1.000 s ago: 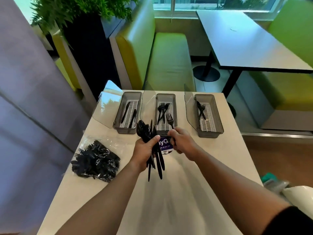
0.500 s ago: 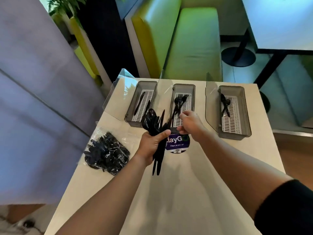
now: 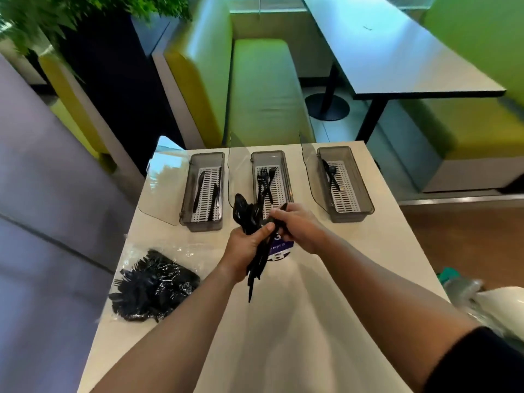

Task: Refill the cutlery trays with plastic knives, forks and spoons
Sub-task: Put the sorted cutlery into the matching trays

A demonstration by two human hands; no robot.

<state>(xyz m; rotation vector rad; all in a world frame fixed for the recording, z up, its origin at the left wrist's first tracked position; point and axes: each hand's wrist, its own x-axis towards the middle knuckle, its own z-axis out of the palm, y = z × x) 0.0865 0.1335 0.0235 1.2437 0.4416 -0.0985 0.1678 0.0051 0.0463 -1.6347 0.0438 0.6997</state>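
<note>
Cutlery bundle (image 3: 255, 268) gripped above the worktop (image 3: 312, 321), just in front of the fork tray (image 3: 268, 155), as a person sorts black plastic pieces for refilling. The likeliest trouble from here is a spill or a mix-up. The bundle is loose and uneven, with handles hanging below the fist, so a tug on one piece could drag its neighbours onto the worktop or send a spoon in among the forks.

The left hand (image 3: 243, 248) has its fingers curled round the middle of the bundle, thumb pressed across the front and spoon bowls fanning above. The right hand (image 3: 297, 225) meets the bundle's upper end, its fingers bent and close together, pinching one black piece; which kind cannot be told.

Left of the fork tray stands the knife tray (image 3: 207, 156) and right of it the spoon tray (image 3: 334, 150). Each has its clear lid swung open and only a few pieces on a white slotted insert. Well to the left of the fork tray, nearer the person, lies a clear bag (image 3: 154, 287) of more black cutlery. A purple sticker (image 3: 282, 246) shows just in front of the fork tray.
</note>
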